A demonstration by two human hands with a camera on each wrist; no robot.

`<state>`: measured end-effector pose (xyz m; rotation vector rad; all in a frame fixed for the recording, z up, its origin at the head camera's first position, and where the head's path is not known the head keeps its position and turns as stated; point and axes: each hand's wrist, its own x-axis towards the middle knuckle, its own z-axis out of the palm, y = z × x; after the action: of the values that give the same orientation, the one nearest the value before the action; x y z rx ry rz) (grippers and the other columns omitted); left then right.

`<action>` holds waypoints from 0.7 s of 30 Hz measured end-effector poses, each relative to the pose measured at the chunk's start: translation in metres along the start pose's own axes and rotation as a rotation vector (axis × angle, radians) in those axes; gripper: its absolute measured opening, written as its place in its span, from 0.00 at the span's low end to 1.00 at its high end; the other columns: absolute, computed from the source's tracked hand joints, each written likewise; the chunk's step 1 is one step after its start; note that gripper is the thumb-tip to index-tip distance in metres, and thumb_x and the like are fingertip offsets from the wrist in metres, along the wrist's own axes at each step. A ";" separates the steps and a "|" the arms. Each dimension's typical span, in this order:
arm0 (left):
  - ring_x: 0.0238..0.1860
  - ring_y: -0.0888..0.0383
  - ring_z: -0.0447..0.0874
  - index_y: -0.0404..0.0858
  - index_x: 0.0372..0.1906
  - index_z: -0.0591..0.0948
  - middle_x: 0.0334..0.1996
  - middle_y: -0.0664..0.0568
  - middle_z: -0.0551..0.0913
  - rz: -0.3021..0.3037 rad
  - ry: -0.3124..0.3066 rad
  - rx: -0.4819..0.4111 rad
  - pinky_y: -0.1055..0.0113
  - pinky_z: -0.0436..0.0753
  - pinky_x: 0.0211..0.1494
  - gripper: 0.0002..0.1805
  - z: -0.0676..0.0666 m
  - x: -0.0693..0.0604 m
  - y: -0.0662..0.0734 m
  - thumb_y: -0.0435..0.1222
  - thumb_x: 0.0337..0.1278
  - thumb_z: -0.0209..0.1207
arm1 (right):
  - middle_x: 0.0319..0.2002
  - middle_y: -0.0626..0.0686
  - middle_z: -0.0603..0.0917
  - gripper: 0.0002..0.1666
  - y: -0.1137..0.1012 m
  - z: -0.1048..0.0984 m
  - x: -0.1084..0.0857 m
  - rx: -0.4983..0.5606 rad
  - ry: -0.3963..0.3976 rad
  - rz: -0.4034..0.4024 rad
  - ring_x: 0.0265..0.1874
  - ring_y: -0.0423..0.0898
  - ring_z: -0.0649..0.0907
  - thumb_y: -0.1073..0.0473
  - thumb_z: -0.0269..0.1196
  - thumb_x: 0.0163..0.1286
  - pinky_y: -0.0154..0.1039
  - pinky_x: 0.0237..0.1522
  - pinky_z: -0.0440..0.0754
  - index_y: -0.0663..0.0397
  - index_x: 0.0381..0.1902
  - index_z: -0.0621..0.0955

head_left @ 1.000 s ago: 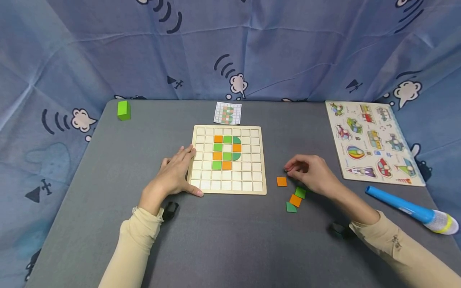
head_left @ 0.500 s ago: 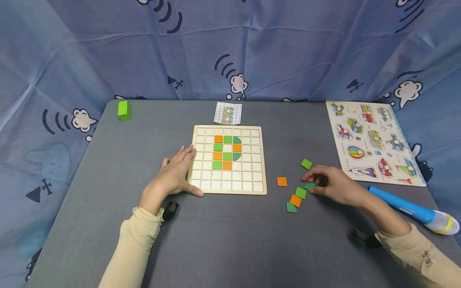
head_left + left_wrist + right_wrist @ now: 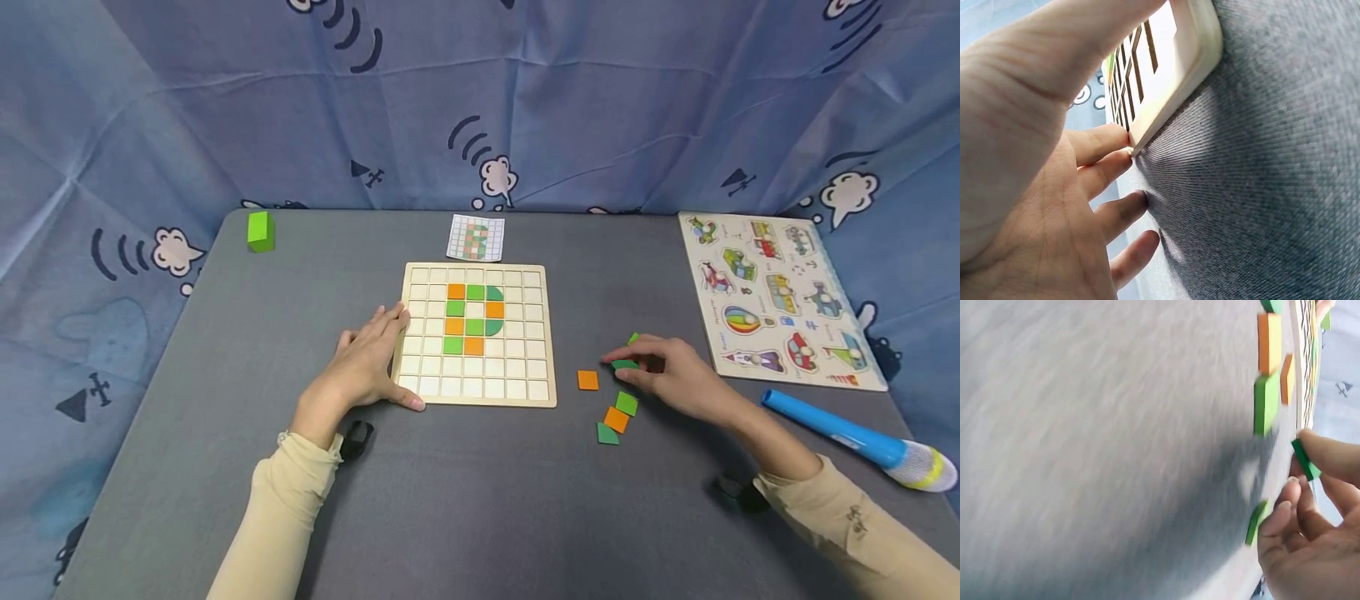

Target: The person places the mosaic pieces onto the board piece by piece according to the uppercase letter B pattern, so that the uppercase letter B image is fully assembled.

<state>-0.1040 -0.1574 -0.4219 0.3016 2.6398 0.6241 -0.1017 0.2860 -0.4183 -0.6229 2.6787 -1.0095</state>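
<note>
A wooden grid board (image 3: 517, 367) holds orange, green and dark green tiles in its upper middle cells. Against its left edge and lower left corner rests my left hand (image 3: 360, 358), fingers spread; the left wrist view shows the fingertips at the board's rim (image 3: 1172, 103). My right hand (image 3: 675, 375) pinches a dark green tile (image 3: 1305, 460) between thumb and finger, right of the board. A light green tile (image 3: 1256, 523) lies beside that hand, partly hidden in the head view. Near it on the table are an orange tile (image 3: 587, 380), a green tile (image 3: 626, 404), another orange one (image 3: 616, 419) and a dark green piece (image 3: 607, 433).
A small pattern card (image 3: 476, 238) lies behind the board. The green block (image 3: 261, 232) stands at the back left. At the right are a picture puzzle board (image 3: 780, 300) and a blue toy microphone (image 3: 840, 429). A patterned cloth (image 3: 600, 100) hangs behind the table.
My right hand moved right to a dark green tile, then back left with it in the fingers. A light green tile came into view as the hand went right. My left hand has stayed at the board.
</note>
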 end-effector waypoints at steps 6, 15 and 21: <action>0.88 0.42 0.40 0.37 0.87 0.51 0.89 0.47 0.44 0.012 0.016 -0.005 0.37 0.55 0.78 0.78 0.001 0.000 -0.001 0.53 0.31 0.87 | 0.45 0.55 0.91 0.13 -0.015 0.015 0.022 0.118 0.015 0.064 0.27 0.42 0.76 0.64 0.67 0.75 0.34 0.30 0.73 0.53 0.54 0.90; 0.88 0.42 0.40 0.37 0.87 0.51 0.89 0.46 0.45 0.018 0.022 -0.003 0.37 0.56 0.77 0.78 0.001 0.001 -0.002 0.53 0.30 0.87 | 0.39 0.57 0.92 0.09 -0.045 0.043 0.060 0.176 0.069 0.079 0.30 0.46 0.85 0.63 0.72 0.72 0.32 0.30 0.78 0.58 0.48 0.90; 0.88 0.42 0.40 0.37 0.87 0.51 0.89 0.46 0.44 0.011 0.017 0.001 0.38 0.56 0.77 0.79 0.001 0.000 -0.001 0.53 0.31 0.87 | 0.35 0.55 0.91 0.06 -0.063 0.060 0.083 0.202 0.062 0.043 0.33 0.45 0.86 0.66 0.73 0.69 0.31 0.36 0.82 0.58 0.44 0.90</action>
<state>-0.1041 -0.1576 -0.4232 0.3129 2.6566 0.6313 -0.1354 0.1709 -0.4247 -0.4991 2.5844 -1.2860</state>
